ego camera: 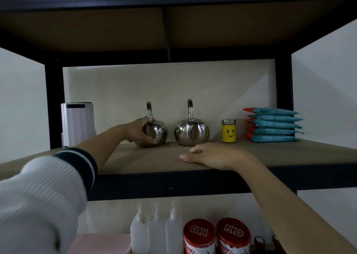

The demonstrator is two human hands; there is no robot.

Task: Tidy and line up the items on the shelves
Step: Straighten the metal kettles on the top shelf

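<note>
On the shelf (270, 155), the left hand (139, 131) grips the left kettle (156, 133), beside the right kettle (190, 133). Near that kettle, the right hand (210, 156) rests open, holding nothing.

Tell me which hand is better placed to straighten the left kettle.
Left. The left hand already grips the left kettle, while the right hand rests on the shelf edge, nearer the other kettle.

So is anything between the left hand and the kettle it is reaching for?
No. The left hand is already on the left kettle, fingers around its body. The second kettle stands apart to its right, and the right hand rests on the shelf in front.
</note>
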